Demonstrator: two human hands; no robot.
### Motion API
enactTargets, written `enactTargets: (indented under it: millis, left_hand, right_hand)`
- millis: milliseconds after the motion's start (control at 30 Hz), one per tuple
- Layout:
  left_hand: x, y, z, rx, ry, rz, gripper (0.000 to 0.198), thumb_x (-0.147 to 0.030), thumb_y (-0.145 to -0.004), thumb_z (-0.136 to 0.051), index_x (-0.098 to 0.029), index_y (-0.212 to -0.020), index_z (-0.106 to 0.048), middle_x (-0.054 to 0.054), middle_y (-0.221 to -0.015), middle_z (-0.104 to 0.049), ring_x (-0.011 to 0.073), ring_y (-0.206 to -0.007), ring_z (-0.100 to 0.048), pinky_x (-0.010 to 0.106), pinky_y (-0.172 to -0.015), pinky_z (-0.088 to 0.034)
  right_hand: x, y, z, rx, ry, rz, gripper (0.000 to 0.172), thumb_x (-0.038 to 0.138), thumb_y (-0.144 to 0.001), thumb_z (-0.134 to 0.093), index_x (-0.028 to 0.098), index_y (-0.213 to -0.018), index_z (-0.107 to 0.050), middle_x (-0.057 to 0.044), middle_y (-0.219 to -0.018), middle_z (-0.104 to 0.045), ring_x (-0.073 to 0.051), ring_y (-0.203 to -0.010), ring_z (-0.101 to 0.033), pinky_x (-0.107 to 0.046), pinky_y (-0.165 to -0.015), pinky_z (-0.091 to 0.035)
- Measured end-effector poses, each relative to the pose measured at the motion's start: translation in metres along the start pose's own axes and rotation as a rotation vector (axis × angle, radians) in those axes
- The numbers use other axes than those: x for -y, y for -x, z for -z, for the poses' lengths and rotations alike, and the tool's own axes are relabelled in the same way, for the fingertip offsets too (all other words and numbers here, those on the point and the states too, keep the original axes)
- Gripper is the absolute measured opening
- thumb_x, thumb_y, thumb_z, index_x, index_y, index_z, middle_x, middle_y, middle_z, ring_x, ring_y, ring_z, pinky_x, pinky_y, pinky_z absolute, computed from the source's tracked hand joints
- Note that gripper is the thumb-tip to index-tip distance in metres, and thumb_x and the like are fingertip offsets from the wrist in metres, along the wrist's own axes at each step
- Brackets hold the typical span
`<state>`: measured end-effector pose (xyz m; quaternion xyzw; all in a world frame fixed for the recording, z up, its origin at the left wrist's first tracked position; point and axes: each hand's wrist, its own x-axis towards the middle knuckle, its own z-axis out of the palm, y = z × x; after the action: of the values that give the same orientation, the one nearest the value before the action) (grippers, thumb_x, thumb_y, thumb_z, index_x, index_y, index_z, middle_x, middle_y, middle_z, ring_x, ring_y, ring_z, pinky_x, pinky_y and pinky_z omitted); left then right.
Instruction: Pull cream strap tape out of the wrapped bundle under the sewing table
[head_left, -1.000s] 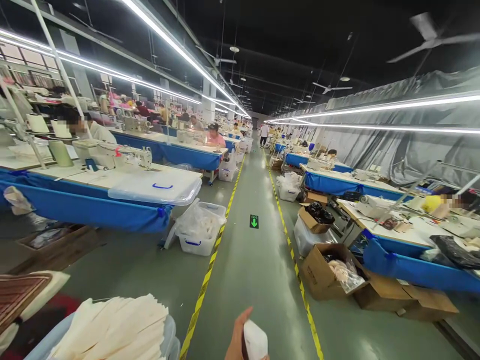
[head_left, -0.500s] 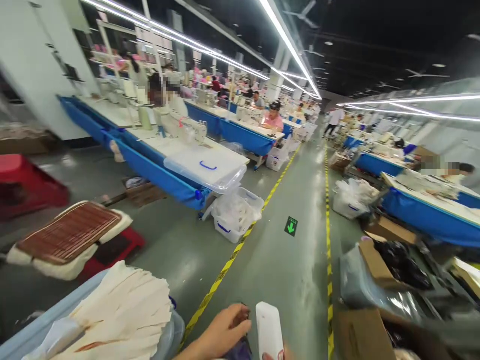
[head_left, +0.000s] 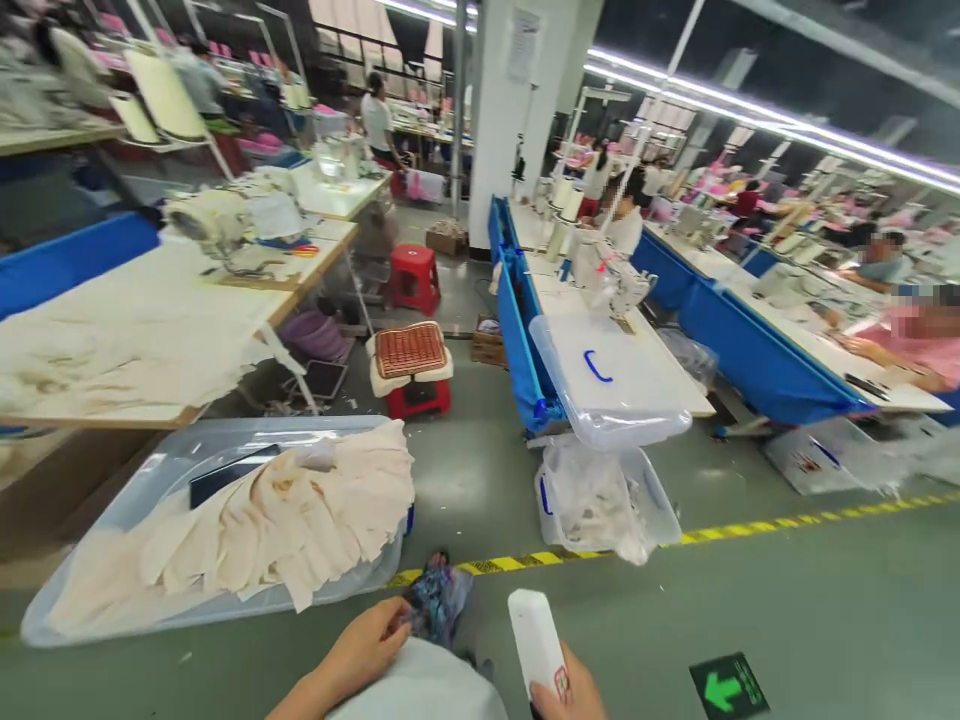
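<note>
My right hand [head_left: 571, 690] is wrapped round a long white object [head_left: 534, 640] with a red mark near its lower end, at the bottom of the view. Left of it, my left hand [head_left: 373, 632] has its fingers curled in, close to patterned dark clothing [head_left: 439, 598]; whether they pinch anything is too small to tell. Beyond my left hand, a pile of cream fabric pieces [head_left: 300, 500] lies on a translucent tub [head_left: 142, 470], with a dark flat object [head_left: 232, 474] beside the fabric.
A sewing table [head_left: 127, 300] stands at the left. A cushioned red stool [head_left: 410, 352] and another red stool [head_left: 415, 279] stand mid-view. A clear lid [head_left: 637, 375] overhangs a table above a plastic bin [head_left: 551, 505]. People sit at machines on the right.
The view has swung left, so the fabric tub and left sewing table now show more fully. My left hand has moved left, its fingers more curled. The white object stays in my right hand.
</note>
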<state>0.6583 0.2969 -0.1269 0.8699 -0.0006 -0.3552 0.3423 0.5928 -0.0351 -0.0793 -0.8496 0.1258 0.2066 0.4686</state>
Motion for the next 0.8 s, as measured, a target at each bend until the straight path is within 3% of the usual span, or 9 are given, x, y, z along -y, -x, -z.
enactTargets:
  millis: [100, 200, 300, 467, 633, 800]
  left_hand:
    - [0.006, -0.012, -0.007, -0.035, 0.043, 0.069, 0.035, -0.03, -0.087, -0.041, -0.016, -0.107, -0.067, 0.008, -0.102, -0.072, 0.0241, -0.094, -0.067, 0.032, -0.084, -0.047]
    - [0.002, -0.05, 0.001, -0.061, 0.105, 0.086, 0.035, -0.03, -0.089, -0.039, -0.017, -0.106, -0.067, 0.008, -0.101, -0.074, 0.0229, -0.093, -0.068, 0.029, -0.082, -0.047]
    - [-0.01, -0.102, 0.029, -0.079, 0.16, 0.064, 0.033, -0.028, -0.086, -0.044, -0.016, -0.106, -0.067, 0.009, -0.101, -0.074, 0.0231, -0.093, -0.068, 0.029, -0.081, -0.048]
    - [-0.03, -0.166, 0.099, -0.141, 0.297, 0.003, 0.038, -0.032, -0.087, -0.043, -0.016, -0.113, -0.066, 0.008, -0.103, -0.073, 0.0211, -0.094, -0.068, 0.027, -0.083, -0.049]
    - [-0.019, -0.181, 0.149, -0.245, 0.419, 0.08, 0.045, -0.04, -0.089, -0.038, -0.016, -0.117, -0.063, 0.009, -0.103, -0.072, 0.0222, -0.095, -0.067, 0.03, -0.086, -0.049]
    - [0.001, -0.184, 0.165, -0.36, 0.532, 0.231, 0.052, -0.045, -0.088, -0.032, -0.014, -0.119, -0.06, 0.011, -0.101, -0.071, 0.0247, -0.096, -0.067, 0.034, -0.091, -0.049]
  right_hand:
    - [0.035, -0.062, 0.005, 0.087, -0.036, 0.147, 0.038, 0.038, -0.076, -0.059, 0.014, -0.104, -0.07, -0.008, -0.086, -0.071, -0.024, -0.078, -0.061, -0.03, -0.074, -0.047]
    - [0.068, -0.122, 0.002, 0.176, -0.119, 0.28, 0.045, 0.044, -0.077, -0.059, 0.013, -0.108, -0.07, -0.008, -0.089, -0.07, -0.024, -0.08, -0.059, -0.031, -0.074, -0.045]
    - [0.094, -0.178, 0.0, 0.256, -0.24, 0.331, 0.057, 0.056, -0.075, -0.064, 0.014, -0.112, -0.07, -0.008, -0.09, -0.071, -0.025, -0.081, -0.06, -0.032, -0.075, -0.045]
    - [0.137, -0.253, 0.01, 0.245, -0.365, 0.19, 0.068, 0.067, -0.068, -0.075, 0.014, -0.11, -0.074, -0.013, -0.095, -0.074, -0.032, -0.091, -0.065, -0.039, -0.086, -0.05]
    - [0.193, -0.323, 0.02, 0.259, -0.378, 0.095, 0.059, 0.059, -0.068, -0.079, 0.014, -0.105, -0.074, -0.013, -0.093, -0.075, -0.033, -0.093, -0.067, -0.042, -0.087, -0.052]
    - [0.245, -0.399, 0.013, 0.41, -0.339, 0.03, 0.051, 0.056, -0.069, -0.077, 0.014, -0.097, -0.072, -0.012, -0.089, -0.074, -0.031, -0.086, -0.067, -0.041, -0.078, -0.054]
